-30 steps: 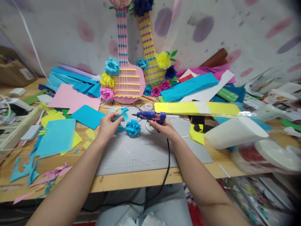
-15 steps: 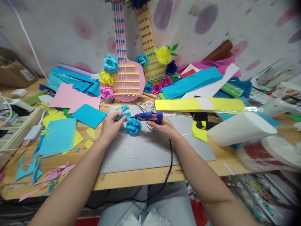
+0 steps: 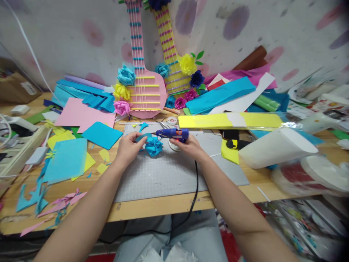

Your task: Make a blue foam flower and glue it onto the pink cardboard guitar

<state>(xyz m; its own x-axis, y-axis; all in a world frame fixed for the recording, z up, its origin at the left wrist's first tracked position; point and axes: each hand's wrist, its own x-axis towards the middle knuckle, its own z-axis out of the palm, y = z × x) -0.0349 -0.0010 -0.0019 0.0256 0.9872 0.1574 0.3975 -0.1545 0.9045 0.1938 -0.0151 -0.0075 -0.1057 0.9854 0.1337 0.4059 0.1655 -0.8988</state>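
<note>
Lettering on the glue gun (image 3: 173, 134) is a pale smudge, too small to read; the white label (image 3: 29, 88) on the cardboard box (image 3: 16, 85), well left of the cutting mat (image 3: 163, 178), shows dark print, likewise illegible. My right hand (image 3: 188, 146) is wrapped around the gun, a red light glowing beside the fingers. My left hand (image 3: 130, 148) keeps a narrow pinch on a blue paper piece (image 3: 143, 137), partly covered, its full outline unclear. Blue paper flower (image 3: 154, 146) lies on the mat's far half, between my hands, just under the nozzle. Nozzle points at the piece; contact cannot be told.

Behind the mat: pink paper guitar (image 3: 148, 92), overlapping a yellow guitar (image 3: 171, 54), both cut off at the top. Yellow paper bundle (image 3: 207, 121) runs along the mat's far right edge. Right of the mat: white roll (image 3: 276, 149), with a blurred plastic-wrapped item beside it. Left: pink scraps (image 3: 64, 202). Black cord (image 3: 197, 182) crosses the mat's near edge.
</note>
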